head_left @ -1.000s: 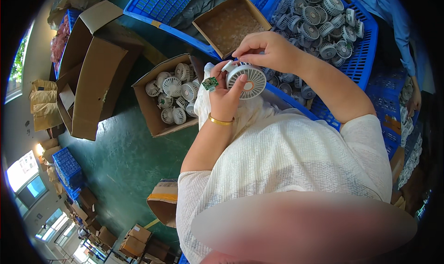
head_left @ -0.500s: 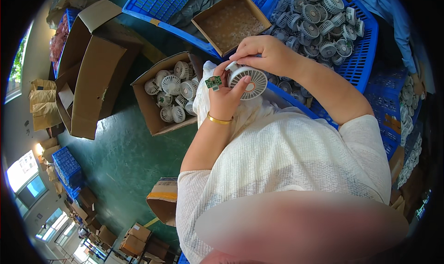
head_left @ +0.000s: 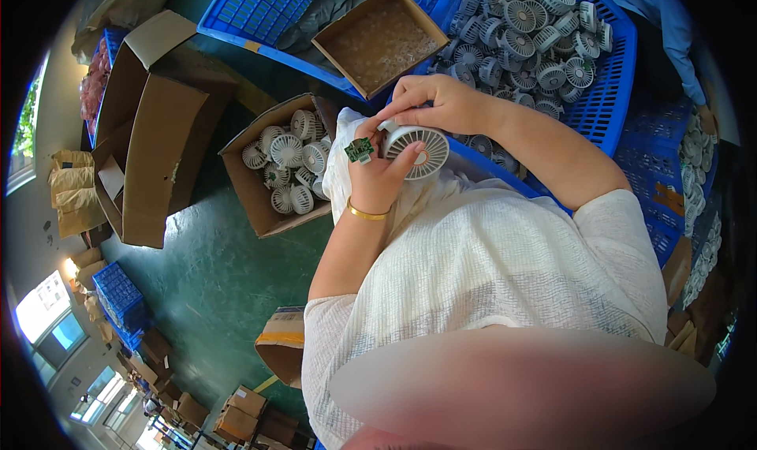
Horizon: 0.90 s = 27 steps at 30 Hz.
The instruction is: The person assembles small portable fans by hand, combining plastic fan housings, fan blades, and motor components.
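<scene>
A round white fan head (head_left: 426, 156) with a slatted grille and a pale orange centre is held in front of my body. My left hand (head_left: 373, 174) grips it from the left, thumb across the grille. Beside those fingers, a small green circuit board (head_left: 359, 150) sticks out; how it is attached is hidden. On the fan's upper rim, my right hand (head_left: 445, 103) has fingers and thumb pressed together at a small white part (head_left: 388, 124). Whether that part is joined to the fan cannot be made out.
A blue crate (head_left: 611, 95) piled with similar fan heads stands ahead to the right. Left of my hands is a carton (head_left: 236, 178) of more fans. A shallow cardboard tray (head_left: 367, 75) holding small clear pieces rests on another blue crate (head_left: 272, 44). Someone's blue sleeve (head_left: 670, 36) shows at far right.
The fan and both hands sit slightly lower in the picture. My right fingers have drawn closer to the left fingertips at the fan's upper rim. Both hands keep their hold.
</scene>
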Tool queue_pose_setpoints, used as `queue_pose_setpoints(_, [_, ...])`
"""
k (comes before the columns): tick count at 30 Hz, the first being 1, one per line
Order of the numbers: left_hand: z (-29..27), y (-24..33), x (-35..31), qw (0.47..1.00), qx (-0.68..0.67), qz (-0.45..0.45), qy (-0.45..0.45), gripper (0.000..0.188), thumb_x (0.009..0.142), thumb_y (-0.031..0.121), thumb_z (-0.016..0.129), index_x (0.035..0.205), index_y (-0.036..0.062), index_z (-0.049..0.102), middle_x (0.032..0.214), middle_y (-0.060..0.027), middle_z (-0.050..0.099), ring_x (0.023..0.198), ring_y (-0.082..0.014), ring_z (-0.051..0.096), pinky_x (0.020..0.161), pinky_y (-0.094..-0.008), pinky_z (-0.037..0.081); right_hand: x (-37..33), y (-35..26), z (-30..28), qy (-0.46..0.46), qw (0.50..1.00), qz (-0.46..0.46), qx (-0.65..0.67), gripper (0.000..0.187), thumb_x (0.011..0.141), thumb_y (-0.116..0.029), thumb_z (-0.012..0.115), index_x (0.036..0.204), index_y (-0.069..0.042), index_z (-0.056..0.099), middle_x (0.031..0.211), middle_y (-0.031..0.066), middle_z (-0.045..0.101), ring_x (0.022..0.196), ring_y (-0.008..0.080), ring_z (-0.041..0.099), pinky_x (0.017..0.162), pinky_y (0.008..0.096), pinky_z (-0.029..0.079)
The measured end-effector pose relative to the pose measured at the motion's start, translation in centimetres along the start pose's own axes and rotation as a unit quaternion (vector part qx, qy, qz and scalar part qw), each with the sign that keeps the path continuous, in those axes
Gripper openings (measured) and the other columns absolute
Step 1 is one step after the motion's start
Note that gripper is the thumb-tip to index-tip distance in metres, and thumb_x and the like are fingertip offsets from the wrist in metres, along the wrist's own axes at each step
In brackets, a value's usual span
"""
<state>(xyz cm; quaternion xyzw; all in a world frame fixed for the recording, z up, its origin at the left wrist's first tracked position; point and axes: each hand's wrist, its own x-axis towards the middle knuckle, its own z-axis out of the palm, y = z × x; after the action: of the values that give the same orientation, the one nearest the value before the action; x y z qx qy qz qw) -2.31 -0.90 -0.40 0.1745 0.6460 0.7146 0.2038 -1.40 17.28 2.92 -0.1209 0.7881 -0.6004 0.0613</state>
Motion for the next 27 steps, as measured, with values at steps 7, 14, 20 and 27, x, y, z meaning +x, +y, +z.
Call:
queue_pose_setpoints(7, [-0.9,-0.9,-0.7,0.974,0.208,0.076,0.046,0.065,0.061,0.012,0.084,0.108,0.0,0.041,0.099,-0.0123,0.058,0.084,-0.0158,0.057,0.073,-0.0265,0.047,-0.7,-1.2,0.6,0.003,0.999,0.03,-0.016,0.023,0.082,-0.008,0.06,0.105,-0.008,0.066,0.091,0.0061,0.059,0.088,0.0145,0.056,0.079,0.0262,0.044])
queue_pose_setpoints(14, [-0.2,1.4,-0.7,0.955,0.257,0.144,0.023,0.063,0.061,0.014,0.084,0.103,0.0005,0.039,0.103,-0.0165,0.062,0.08,-0.0159,0.06,0.07,-0.0271,0.049,-1.8,-1.8,0.0,0.088,0.995,0.037,-0.01,0.016,0.076,-0.013,0.067,0.09,-0.005,0.069,0.088,0.0085,0.066,0.077,0.0196,0.063,0.072,0.0276,0.048])
queue_pose_setpoints(20, [-0.2,1.7,-0.8,0.953,0.269,0.139,0.0,0.062,0.063,0.013,0.083,0.104,0.0001,0.038,0.1,-0.0172,0.062,0.078,-0.0153,0.061,0.067,-0.0254,0.05,-2.1,-1.0,0.3,0.108,0.994,-0.022,-0.022,0.014,0.075,-0.011,0.068,0.088,-0.006,0.07,0.085,0.0088,0.066,0.078,0.02,0.063,0.071,0.0274,0.048])
queue_pose_setpoints(27, [0.0,1.2,-1.0,0.967,0.212,0.14,-0.002,0.062,0.065,0.008,0.082,0.107,0.0005,0.038,0.096,-0.0143,0.061,0.081,-0.0153,0.061,0.069,-0.0263,0.051,-2.2,-0.6,0.5,0.079,0.996,-0.023,-0.015,0.016,0.078,-0.005,0.065,0.094,-0.004,0.069,0.086,0.0077,0.064,0.081,0.017,0.061,0.072,0.0259,0.047])
